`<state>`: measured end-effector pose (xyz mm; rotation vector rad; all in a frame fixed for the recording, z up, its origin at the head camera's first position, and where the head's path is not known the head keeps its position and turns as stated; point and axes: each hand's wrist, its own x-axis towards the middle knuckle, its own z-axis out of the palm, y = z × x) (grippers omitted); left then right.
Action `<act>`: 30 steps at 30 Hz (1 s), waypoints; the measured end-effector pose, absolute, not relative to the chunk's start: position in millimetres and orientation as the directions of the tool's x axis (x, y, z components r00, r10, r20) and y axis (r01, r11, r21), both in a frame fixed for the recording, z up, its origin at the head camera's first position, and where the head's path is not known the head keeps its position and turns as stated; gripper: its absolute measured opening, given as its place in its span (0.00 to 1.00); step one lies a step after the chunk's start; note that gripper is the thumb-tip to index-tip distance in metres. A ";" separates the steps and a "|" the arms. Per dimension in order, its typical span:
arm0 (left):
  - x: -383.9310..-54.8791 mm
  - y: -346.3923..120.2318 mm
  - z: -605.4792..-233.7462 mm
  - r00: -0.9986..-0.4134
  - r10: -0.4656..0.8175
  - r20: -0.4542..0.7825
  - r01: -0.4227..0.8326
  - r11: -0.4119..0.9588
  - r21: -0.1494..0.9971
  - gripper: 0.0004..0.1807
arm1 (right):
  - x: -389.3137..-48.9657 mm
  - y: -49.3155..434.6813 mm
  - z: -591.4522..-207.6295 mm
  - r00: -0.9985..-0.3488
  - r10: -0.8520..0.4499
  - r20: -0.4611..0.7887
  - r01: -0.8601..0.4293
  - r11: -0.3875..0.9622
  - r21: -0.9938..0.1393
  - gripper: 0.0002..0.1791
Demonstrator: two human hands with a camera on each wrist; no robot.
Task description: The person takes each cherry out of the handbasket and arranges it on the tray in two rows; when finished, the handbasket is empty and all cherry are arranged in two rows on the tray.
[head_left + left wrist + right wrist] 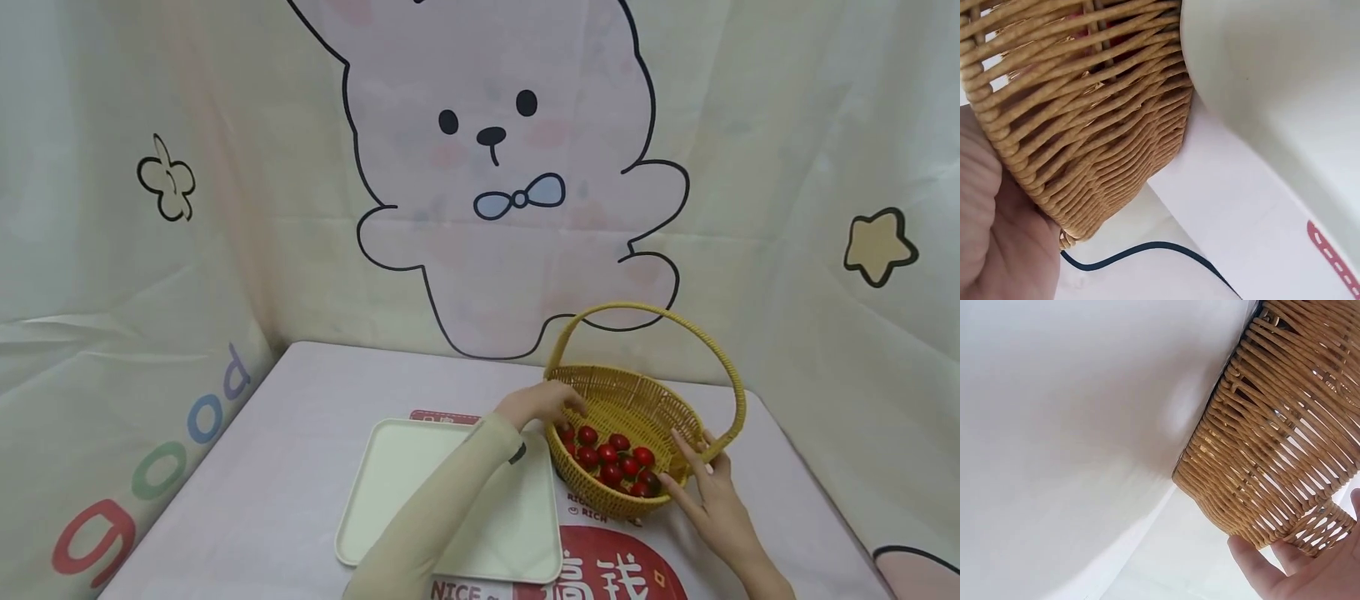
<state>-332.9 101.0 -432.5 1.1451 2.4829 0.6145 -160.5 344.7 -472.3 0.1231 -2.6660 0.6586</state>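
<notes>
A yellow-brown wicker basket with a tall arched handle stands on the right half of the table. Red cherries, one of them darker, lie together at the basket's near left side. My left hand reaches across the left rim, its fingers bent down inside; the left wrist view has its palm against the woven rim, fingertips hidden. At the right rim, by the foot of the handle, my right hand holds the basket, its thumb near the front rim. Fingers touch the weave in the right wrist view.
Left of the basket lies a cream rectangular tray, partly under my left forearm and close to the basket. A printed red patch marks the table in front. Fabric walls with cartoon drawings enclose the back and sides.
</notes>
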 end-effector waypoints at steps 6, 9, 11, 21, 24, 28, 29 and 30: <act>-331.8 104.7 -430.3 -0.649 0.731 -0.211 0.591 0.659 0.465 0.18 | -162.7 344.1 -474.0 -0.920 0.014 0.393 -0.170 0.887 -0.430 0.38; -329.7 106.8 -429.1 -0.671 0.704 -0.233 0.577 0.693 0.431 0.17 | -162.9 343.7 -474.2 -0.923 0.019 0.385 -0.162 0.888 -0.431 0.38; -328.3 108.1 -427.8 -0.684 0.689 -0.240 0.569 0.709 0.416 0.17 | -162.8 343.9 -474.2 -0.924 0.021 0.381 -0.158 0.887 -0.433 0.38; -325.1 113.5 -427.5 -0.705 0.670 -0.233 0.569 0.730 0.380 0.15 | -161.4 348.0 -473.4 -0.912 0.019 0.411 -0.170 0.892 -0.419 0.37; -326.2 111.7 -428.2 -0.690 0.689 -0.222 0.583 0.711 0.394 0.13 | -161.2 347.2 -473.5 -0.910 0.018 0.413 -0.177 0.886 -0.428 0.38; -328.9 108.0 -429.6 -0.653 0.732 -0.197 0.611 0.662 0.433 0.13 | -161.2 345.3 -474.8 -0.909 0.013 0.417 -0.190 0.877 -0.441 0.38; -329.9 107.4 -430.5 -0.643 0.742 -0.187 0.615 0.647 0.451 0.13 | -161.2 345.1 -474.9 -0.910 0.013 0.415 -0.189 0.877 -0.442 0.38; -331.1 106.9 -431.8 -0.634 0.753 -0.175 0.618 0.630 0.469 0.13 | -161.2 345.1 -475.0 -0.910 0.015 0.415 -0.187 0.878 -0.441 0.38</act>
